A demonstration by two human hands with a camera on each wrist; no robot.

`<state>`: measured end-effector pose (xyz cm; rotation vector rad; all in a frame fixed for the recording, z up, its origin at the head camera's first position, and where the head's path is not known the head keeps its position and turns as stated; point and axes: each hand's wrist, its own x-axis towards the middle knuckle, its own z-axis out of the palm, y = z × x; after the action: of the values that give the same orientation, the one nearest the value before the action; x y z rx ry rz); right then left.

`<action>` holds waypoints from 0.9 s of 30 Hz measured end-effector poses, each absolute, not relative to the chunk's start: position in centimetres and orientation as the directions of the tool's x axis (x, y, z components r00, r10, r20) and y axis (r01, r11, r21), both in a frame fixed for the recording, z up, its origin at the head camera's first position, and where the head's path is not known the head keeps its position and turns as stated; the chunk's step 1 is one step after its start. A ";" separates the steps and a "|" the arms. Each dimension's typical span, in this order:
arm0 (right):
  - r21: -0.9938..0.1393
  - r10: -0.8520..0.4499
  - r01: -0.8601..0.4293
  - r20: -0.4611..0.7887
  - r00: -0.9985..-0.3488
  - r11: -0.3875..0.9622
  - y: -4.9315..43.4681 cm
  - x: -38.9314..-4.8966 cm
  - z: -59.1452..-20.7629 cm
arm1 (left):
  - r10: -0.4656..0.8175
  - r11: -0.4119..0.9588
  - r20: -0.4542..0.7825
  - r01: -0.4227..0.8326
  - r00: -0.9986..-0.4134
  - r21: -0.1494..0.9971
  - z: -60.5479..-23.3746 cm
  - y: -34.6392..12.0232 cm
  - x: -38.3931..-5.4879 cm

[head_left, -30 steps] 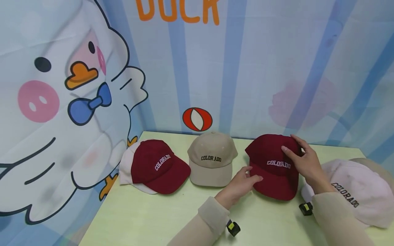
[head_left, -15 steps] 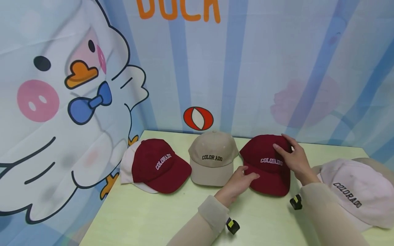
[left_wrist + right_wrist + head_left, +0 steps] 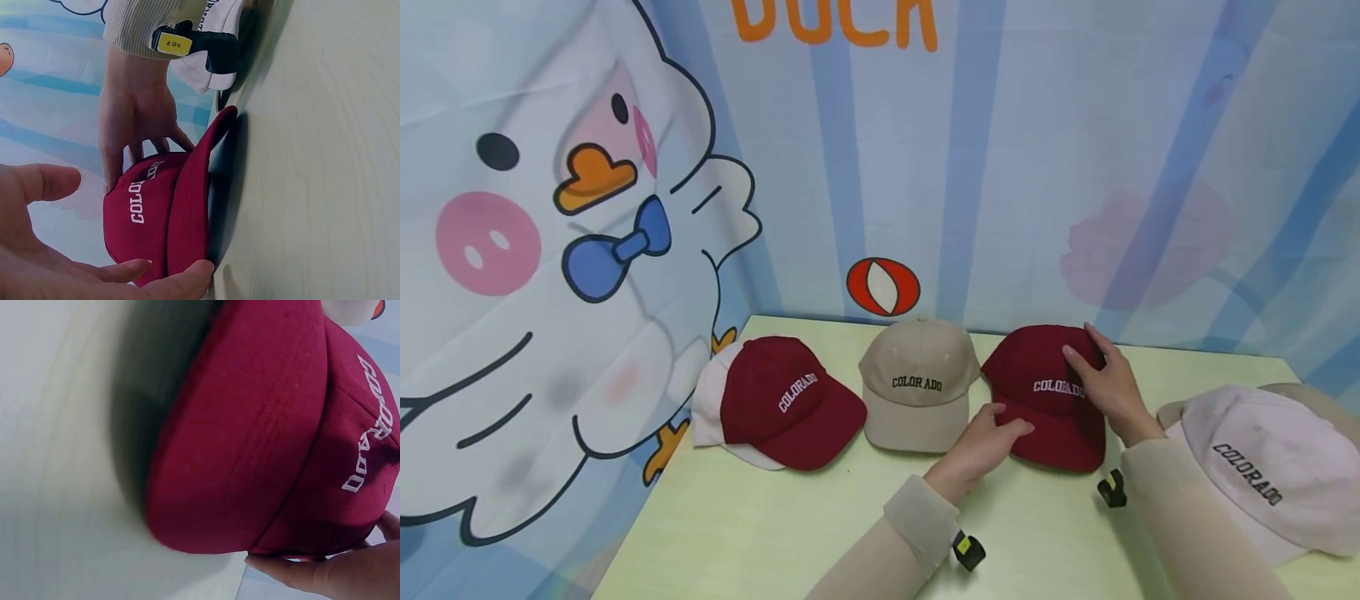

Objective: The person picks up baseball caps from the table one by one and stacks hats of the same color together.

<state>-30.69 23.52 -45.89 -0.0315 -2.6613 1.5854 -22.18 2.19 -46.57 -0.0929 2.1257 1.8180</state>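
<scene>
A maroon baseball cap (image 3: 1052, 375) with white COLORADO lettering stands on the table beside a beige cap (image 3: 919, 387), brim toward me. My right hand (image 3: 1117, 387) holds its crown on the right side, thumb on the front and fingers round toward the back. At the left edge of the brim, my left hand (image 3: 977, 450) touches the maroon cap with its fingertips (image 3: 197, 272). The left thumb (image 3: 56, 181) stands apart from the cap in the left wrist view. The maroon brim (image 3: 244, 437) fills much of the right wrist view.
On the left, another maroon cap (image 3: 790, 400) overlaps a whitish cap (image 3: 706, 408). To the right lies a pale pink cap (image 3: 1277, 467) with a beige cap (image 3: 1318, 408) partly hidden behind it. A printed duck curtain (image 3: 1015, 167) hangs along the table's (image 3: 775, 533) back edge.
The maroon cap has slid left toward the beige cap, with my right hand moving along on its crown. My left hand has stayed almost in place at the brim.
</scene>
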 end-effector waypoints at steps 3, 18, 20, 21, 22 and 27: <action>-0.884 0.037 -0.019 0.041 -0.998 0.466 23.5 -30.9 -46.1 | 0.171 0.184 -0.304 -0.273 -0.937 0.944 -46.5 2.2 -22.2; -0.836 0.109 -0.097 0.183 -0.977 0.540 22.3 -30.0 -45.3 | 0.179 0.166 -0.277 -0.248 -0.944 0.954 -46.0 2.2 -21.9; -0.821 0.130 -0.114 0.223 -0.966 0.559 21.9 -29.6 -45.0 | 0.182 0.165 -0.249 -0.220 -0.951 0.961 -45.7 2.0 -21.8; -0.820 0.134 -0.123 0.236 -0.963 0.560 21.6 -29.4 -44.8 | 0.185 0.169 -0.234 -0.204 -0.954 0.964 -45.5 1.9 -21.7; -0.820 0.138 -0.127 0.243 -0.960 0.558 21.4 -29.1 -44.6 | 0.189 0.175 -0.218 -0.186 -0.958 0.967 -45.4 1.9 -21.7; -0.847 0.149 -0.117 0.225 -0.963 0.519 20.0 -27.6 -43.9 | 0.210 0.201 -0.118 -0.075 -0.971 0.977 -44.8 1.3 -21.7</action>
<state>-27.59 20.00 -43.85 -0.0270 -2.4925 1.4200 -21.73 1.33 -44.84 0.1286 2.2493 1.8492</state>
